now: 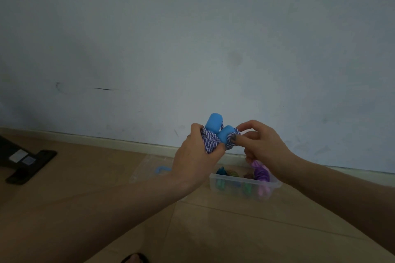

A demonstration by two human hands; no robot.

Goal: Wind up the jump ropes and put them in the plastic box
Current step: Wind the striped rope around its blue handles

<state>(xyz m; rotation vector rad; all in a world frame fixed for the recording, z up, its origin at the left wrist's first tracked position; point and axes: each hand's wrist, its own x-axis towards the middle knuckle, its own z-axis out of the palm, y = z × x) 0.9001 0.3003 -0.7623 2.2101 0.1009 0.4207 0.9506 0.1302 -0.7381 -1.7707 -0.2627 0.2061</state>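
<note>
A jump rope with two blue foam handles and a purple-and-white braided cord [215, 134] is held up in the centre of the frame, its cord wound around the handles. The left hand [197, 156] grips the bundle, fingers curled round cord and handles. The right hand [261, 141] pinches the cord's end against the right-hand handle. Below the hands, a clear plastic box [243, 186] sits on the tan floor [85, 209], holding wound ropes in teal, green and purple. At the left edge lies a black stand [27, 166].
</note>
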